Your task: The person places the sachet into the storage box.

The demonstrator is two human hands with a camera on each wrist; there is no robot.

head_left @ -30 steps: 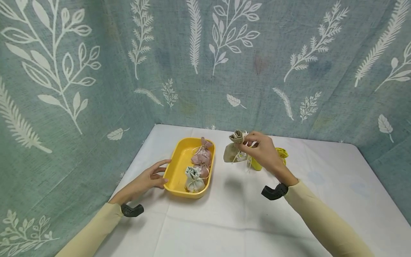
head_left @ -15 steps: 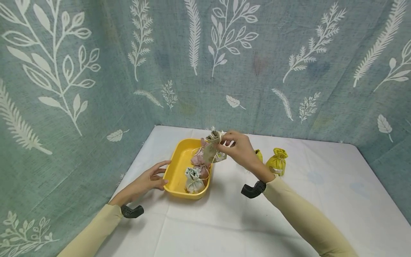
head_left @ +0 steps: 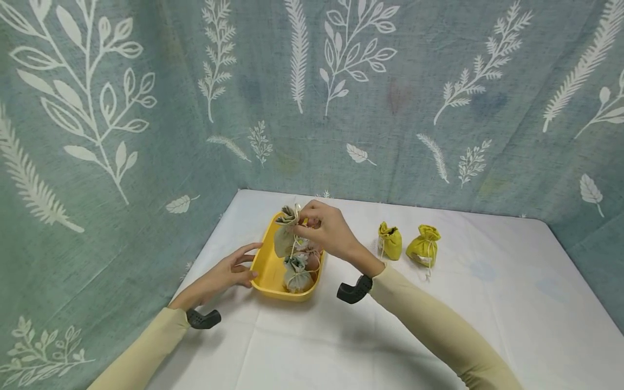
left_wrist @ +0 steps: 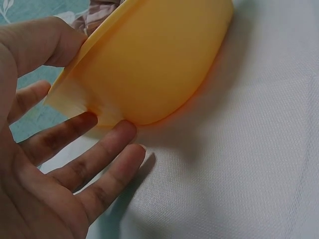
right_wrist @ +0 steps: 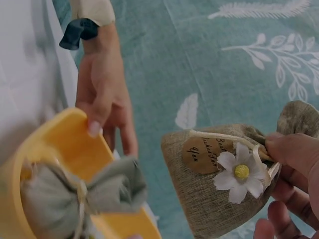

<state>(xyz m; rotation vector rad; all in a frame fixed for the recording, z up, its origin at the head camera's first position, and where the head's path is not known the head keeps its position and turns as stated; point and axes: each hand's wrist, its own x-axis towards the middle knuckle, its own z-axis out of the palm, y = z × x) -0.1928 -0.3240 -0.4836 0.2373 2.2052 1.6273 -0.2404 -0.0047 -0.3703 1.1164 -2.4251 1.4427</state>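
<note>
Leaf-patterned teal cloth (head_left: 414,81) backs a white counter (head_left: 302,346) as the right hand (head_left: 327,228) pinches a grey-brown pouch (head_left: 284,242) over a yellow tray (head_left: 265,265), half-hiding apparently pink pouches (head_left: 312,261). The left hand (head_left: 233,271) lays straight fingers (left_wrist: 107,154) against its side; two yellow-green pouches (head_left: 423,249) stand rightward.

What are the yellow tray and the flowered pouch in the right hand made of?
Yellow tray: probably plastic; its wall is smooth with a slight sheen.
Drawstring pouch: woven cloth, perhaps linen; matte, with visible weave and gathered folds.
Its white flower: likely fabric, possibly paper; the petals look thin and matte.
</note>
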